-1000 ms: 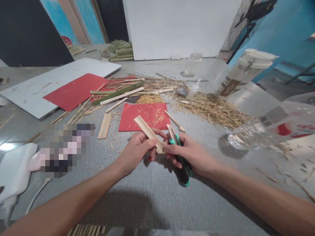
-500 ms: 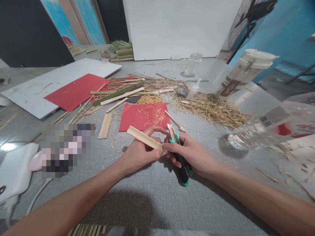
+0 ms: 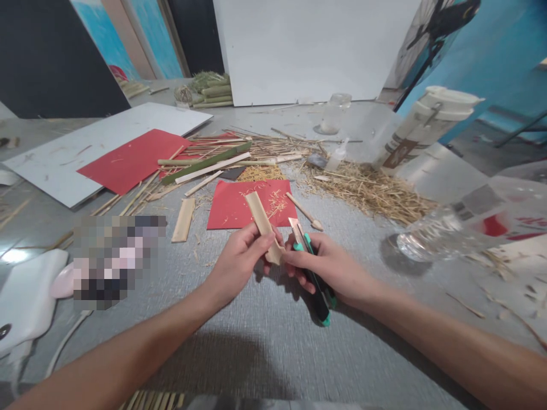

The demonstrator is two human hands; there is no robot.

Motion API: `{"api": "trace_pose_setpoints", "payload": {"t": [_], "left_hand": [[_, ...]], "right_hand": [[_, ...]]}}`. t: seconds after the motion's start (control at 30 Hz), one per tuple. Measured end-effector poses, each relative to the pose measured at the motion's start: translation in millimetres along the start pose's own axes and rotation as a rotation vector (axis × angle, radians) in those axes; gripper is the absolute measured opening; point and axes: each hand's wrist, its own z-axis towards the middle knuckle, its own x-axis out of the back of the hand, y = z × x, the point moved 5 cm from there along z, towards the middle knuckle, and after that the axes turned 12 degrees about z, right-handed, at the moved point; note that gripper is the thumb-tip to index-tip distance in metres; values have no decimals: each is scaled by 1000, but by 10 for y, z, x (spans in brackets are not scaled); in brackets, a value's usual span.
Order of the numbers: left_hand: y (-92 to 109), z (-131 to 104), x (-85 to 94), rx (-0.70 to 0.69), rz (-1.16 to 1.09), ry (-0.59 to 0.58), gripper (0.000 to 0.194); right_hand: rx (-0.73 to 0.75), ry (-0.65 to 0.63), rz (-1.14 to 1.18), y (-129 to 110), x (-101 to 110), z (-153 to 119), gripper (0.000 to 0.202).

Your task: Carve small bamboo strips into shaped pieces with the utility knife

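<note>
A pale, slightly curved bamboo strip is pinched between the thumb and fingers of my left hand, its far end tilted up and away from me. My right hand is closed around a black and green utility knife, blade out and pointing away. The right thumb and fingertips meet at the near end of the strip; whether they grip it is hard to see. Just beyond lies a red sheet strewn with curled shavings. A small wooden stick with a pointed, wider end rests beside that sheet.
A flat bamboo piece lies left of the red sheet. Thin sticks and a straw heap spread behind. At right a clear plastic bottle lies near a lidded canister. A white corded device sits at left.
My left hand has turned the bamboo strip, so its far end swung from the left to point more directly away from me. The knife has stayed almost in place.
</note>
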Motion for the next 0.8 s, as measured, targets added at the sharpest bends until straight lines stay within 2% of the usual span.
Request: {"api": "trace_pose_setpoints", "payload": {"t": [0.13,0.3,0.47,0.57,0.67,0.8], "left_hand": [[-43,27,34,12,13,29,32],[-60,42,15,40,20,-9,29],[-3,50,2,11,45,0,19],[-2,51,4,7,43,-11,16],[-29,40,-3,39,33,-33,21],[-44,26,-39,59,27,-74,27]], "right_hand": [[-9,4,3,13,12,5,34],[7,25,36,9,16,7,35],[-16,62,44,36,35,-12,41],[23,110,0,-56,96,-27,44],[173,220,-176,-293,227,-56,42],[451,333,-828,-631,287,-141,33]]}}
